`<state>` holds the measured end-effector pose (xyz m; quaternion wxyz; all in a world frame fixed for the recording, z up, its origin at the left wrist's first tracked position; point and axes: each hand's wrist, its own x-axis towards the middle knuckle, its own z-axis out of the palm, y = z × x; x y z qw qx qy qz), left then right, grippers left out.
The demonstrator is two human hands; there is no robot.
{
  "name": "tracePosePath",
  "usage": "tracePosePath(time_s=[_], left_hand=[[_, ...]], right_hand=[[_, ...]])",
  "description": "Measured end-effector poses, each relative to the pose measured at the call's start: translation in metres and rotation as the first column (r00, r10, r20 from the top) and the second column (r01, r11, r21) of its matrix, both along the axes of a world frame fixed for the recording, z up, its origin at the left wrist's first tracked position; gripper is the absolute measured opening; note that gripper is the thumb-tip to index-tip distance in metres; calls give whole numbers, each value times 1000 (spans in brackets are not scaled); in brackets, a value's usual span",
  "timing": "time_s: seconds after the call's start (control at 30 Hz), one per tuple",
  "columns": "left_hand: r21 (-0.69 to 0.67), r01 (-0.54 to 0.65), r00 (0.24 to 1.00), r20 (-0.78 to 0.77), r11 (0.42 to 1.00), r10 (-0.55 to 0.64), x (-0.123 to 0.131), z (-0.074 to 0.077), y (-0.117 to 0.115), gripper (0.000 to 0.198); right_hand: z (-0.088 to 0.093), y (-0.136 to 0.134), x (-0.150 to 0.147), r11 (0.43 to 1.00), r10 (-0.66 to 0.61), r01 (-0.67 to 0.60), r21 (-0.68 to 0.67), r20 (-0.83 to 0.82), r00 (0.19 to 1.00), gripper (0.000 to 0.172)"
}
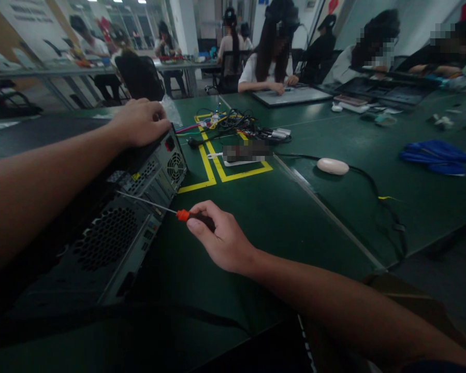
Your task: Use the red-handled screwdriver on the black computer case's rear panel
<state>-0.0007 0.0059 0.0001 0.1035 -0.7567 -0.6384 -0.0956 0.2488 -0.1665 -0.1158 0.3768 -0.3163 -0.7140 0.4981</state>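
Observation:
A black desktop computer case (101,233) lies at the left with its rear panel facing me, showing a honeycomb vent and a small fan grille (175,167). My left hand (142,122) is on top, its curled fingers gripping the case near the far rear corner. In my right hand (225,235) is a screwdriver (182,215) with an orange and dark handle, the fingers closed round it. Its thin shaft points left, and the tip is at the rear panel near the slot covers. Whether the tip sits in a screw is too small to tell.
Beyond the case lie tangled cables (236,124) and a dark box-shaped item (246,153) near yellow tape. A pale oval object (333,166), a black cord (373,184) and blue cloth-like material (435,157) are at the right. Other people work across the table.

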Motion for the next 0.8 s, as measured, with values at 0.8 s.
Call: tracePosePath(time_s=[0.8], left_hand=[[1,18,1000,12,1000,-18,-1,-1,3,49]], right_hand=[[-5,3,1,998,-28,29,53,-21,999,18]])
